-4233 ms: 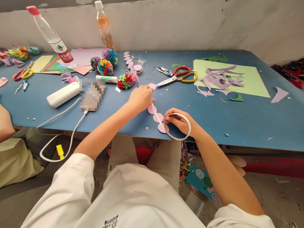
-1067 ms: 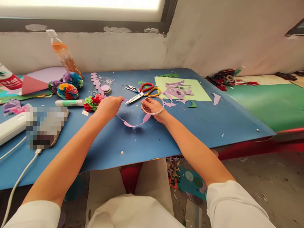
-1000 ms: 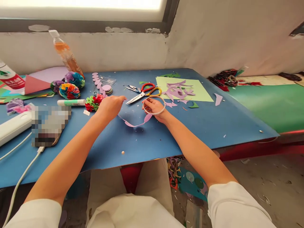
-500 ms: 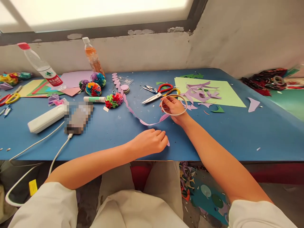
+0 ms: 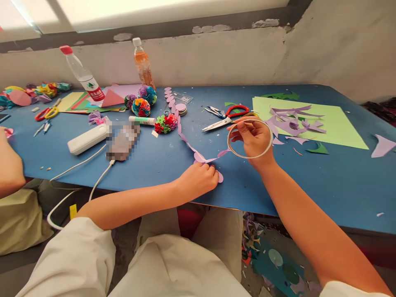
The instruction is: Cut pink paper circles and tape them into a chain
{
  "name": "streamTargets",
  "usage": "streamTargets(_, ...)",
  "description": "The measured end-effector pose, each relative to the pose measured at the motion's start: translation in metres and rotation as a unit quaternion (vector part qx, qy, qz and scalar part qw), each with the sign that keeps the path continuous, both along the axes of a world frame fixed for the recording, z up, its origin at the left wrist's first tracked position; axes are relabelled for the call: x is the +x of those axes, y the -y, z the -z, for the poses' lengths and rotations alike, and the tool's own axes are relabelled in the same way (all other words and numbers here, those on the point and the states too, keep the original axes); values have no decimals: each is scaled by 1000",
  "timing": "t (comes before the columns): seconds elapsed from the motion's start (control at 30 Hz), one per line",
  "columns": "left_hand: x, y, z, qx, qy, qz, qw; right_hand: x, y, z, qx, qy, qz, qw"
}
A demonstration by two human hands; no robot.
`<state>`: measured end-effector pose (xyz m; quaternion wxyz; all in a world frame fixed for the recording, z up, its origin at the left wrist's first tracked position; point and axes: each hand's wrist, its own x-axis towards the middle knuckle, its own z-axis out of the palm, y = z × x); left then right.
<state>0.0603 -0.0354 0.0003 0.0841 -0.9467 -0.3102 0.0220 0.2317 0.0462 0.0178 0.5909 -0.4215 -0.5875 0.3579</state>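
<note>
My right hand (image 5: 260,144) is closed around a thin, ring-shaped roll of tape (image 5: 271,138), held above the blue table. From it a narrow strip bearing purple paper circles (image 5: 182,134) runs left, then back across the table to a row of flat discs. My left hand (image 5: 198,181) rests near the table's front edge, fingers pinched on a purple paper circle (image 5: 220,177) that pokes out by the knuckles. More purple paper (image 5: 199,157) shows just above those fingers, touching the strip. Its fingertips are partly hidden.
Scissors (image 5: 221,123) lie behind my right hand, beside green paper (image 5: 343,128) with purple scraps. A glue stick (image 5: 142,120), ruffled paper flowers (image 5: 166,123), a power bank (image 5: 88,139) and a blurred-out phone (image 5: 123,142) sit left. Bottles (image 5: 144,68) stand behind. Another person's arm (image 5: 10,165) is far left.
The view has turned left, bringing another person's arm in. My left hand has come up against the strip, and more purple paper shows there. My right hand still holds the tape roll.
</note>
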Motion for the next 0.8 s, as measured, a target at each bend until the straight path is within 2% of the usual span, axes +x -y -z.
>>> streamTargets(0.17,-21,11,-2,6,-12,-14,1000,-3,18,-15,52,40,-15,998)
streamTargets(0.27,-29,18,2,42,10,-37,998,-3,29,-14,88,89,-6,992)
streamTargets(0.37,-26,28,9,63,60,-38,995,-4,39,-9,95,121,11,988)
streamTargets(0.47,-19,38,15,1,106,-32,994,-4,44,-4,91,118,25,988)
streamTargets(0.53,-20,42,13,-57,147,-51,986,-4,45,0,85,111,23,990)
streamTargets(0.6,-33,39,6,-75,189,-105,973,-3,44,5,75,105,18,991)
streamTargets(0.67,-61,29,-4,-43,212,-218,952,-1,43,10,64,98,19,993)
streamTargets(0.73,-101,12,-15,15,220,-375,900,1,41,14,53,93,23,994)
streamTargets(0.8,-148,-8,-24,44,210,-479,851,3,39,18,42,88,27,995)
